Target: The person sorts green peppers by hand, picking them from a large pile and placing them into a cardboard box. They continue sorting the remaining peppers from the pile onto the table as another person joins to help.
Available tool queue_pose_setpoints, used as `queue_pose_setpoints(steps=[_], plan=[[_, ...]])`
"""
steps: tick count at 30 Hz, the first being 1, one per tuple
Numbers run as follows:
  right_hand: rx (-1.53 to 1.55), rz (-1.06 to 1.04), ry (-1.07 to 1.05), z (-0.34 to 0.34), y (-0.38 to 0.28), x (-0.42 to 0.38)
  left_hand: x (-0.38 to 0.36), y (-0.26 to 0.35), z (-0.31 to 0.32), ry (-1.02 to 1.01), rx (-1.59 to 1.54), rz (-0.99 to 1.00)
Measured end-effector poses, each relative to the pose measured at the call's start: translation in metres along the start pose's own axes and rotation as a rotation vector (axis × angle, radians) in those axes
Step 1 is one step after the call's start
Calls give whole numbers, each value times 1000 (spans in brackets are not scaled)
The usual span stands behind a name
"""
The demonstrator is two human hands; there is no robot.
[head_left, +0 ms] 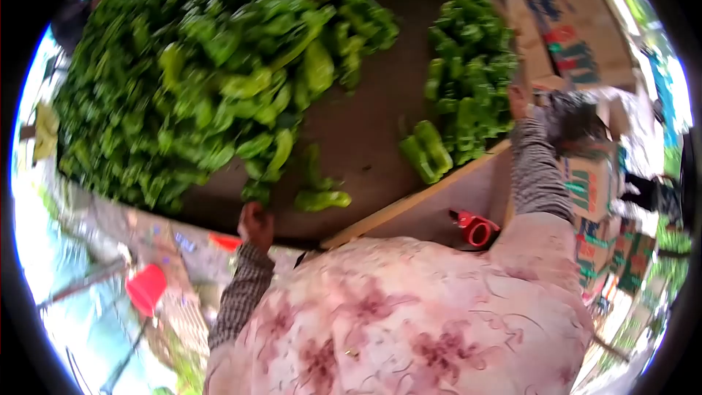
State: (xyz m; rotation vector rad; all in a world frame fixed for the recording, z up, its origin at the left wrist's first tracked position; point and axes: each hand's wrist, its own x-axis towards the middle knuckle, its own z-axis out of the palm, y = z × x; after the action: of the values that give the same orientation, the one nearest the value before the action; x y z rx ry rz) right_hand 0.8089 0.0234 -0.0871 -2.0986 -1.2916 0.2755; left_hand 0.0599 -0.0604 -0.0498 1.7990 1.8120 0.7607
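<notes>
Brown tabletop (344, 135) spans upper frame before you. Large green pepper heap (190, 73) fills upper left; smaller pepper pile (474, 55) lies upper right of centre. Your right hand (520, 102) is right of centre, beside smaller pile; your left hand (256, 227), lower left of centre, partly curled just below heap. Both blurred: you cannot tell right hand's opening, or either's hold. Red cup (478, 232), lower right of centre.

Bright daylight floods the edges of an open-air workspace, where printed cardboard boxes (594, 36) line the right side of a brown counter (351, 135), with a red bucket (145, 289) at lower left and greenery (668, 278) at far right.
</notes>
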Motion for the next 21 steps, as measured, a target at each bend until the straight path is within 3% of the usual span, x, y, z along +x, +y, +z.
queue_pose_setpoints(steps=[2, 4, 5, 7, 9, 10, 11, 13, 14, 16, 17, 19, 20, 21], plan=[[-63, 85, -83, -10, -9, 2, -1, -9, 4, 28, -67, -33], [-153, 247, -158, -30, -78, -19, -2, -8, 2, 37, -70, -75], [-150, 241, -173, -28, -78, -31, 0, 0, 0, 17, -102, -129], [-223, 237, 8, -28, -68, -43, 2, 8, -1, -4, -139, -188], [-332, 193, 77, -25, -46, -50, 3, 11, 0, 70, -56, 100], [-425, 172, 67, -23, -30, -51, 3, 14, -1, -21, 67, 172], [-582, 125, 0, -19, 0, -47, 4, 23, 1, -20, 67, 169], [-895, -4, -156, -12, 55, -37, 5, 57, 14, -194, -9, 368], [-899, -7, -153, -20, 32, -40, 8, 72, 19, -190, -14, 369], [-923, 197, -440, -44, -34, -50, 16, 99, 30, -327, 124, 336], [-930, 194, -436, -48, -40, -52, 21, 110, 35, -324, 117, 336], [-948, 140, -491, -52, -40, -54, 30, 124, 42, -526, 241, 19], [-876, 49, -477, -54, -35, -59, 35, 125, 44, -523, 235, 17], [-880, 45, -475, -51, -24, -55, 39, 126, 46, -646, 300, -19]])
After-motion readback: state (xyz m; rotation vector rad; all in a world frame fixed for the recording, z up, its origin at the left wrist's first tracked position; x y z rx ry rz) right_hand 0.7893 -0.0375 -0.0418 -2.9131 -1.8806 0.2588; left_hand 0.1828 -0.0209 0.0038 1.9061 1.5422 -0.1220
